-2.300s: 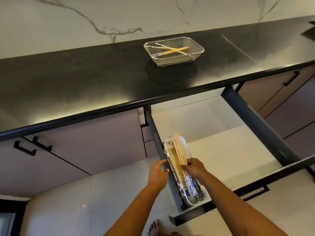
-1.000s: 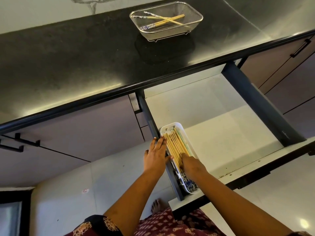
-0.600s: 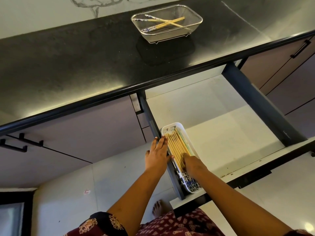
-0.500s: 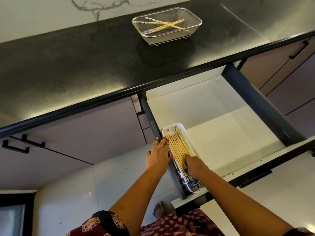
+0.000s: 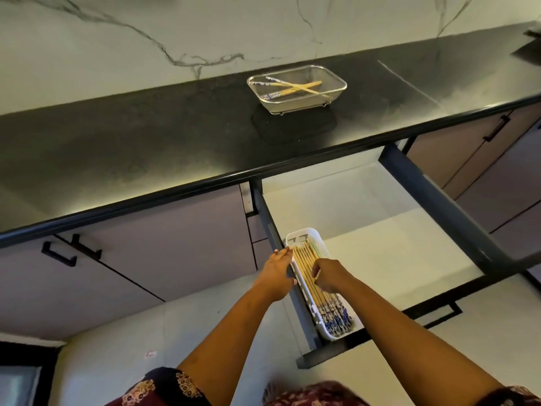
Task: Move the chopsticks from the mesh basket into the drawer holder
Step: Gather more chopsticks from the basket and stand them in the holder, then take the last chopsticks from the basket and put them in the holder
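Observation:
A clear mesh basket (image 5: 333, 96) stands on the black countertop and holds a few crossed chopsticks (image 5: 292, 88) with blue-patterned ends. Below it, the white drawer holder (image 5: 317, 238) lies along the left side of the open drawer. Several bamboo chopsticks (image 5: 307, 266) lie side by side in it, blue ends toward me. My left hand (image 5: 278, 273) rests flat on the drawer's left wall beside the holder. Just above the holder's chopsticks is my right hand (image 5: 329, 273), its fingers curled loosely and holding nothing.
The open drawer (image 5: 395, 250) has a white floor and dark side walls. The black countertop (image 5: 146, 142) runs the full width under a marble wall. Closed cabinet doors with black handles (image 5: 70, 253) flank the drawer. A bare foot shows on the floor below.
My right hand has lifted off the chopsticks in the holder and drawn back slightly with its fingers curled. The left hand stays on the drawer wall. The view has tilted upward.

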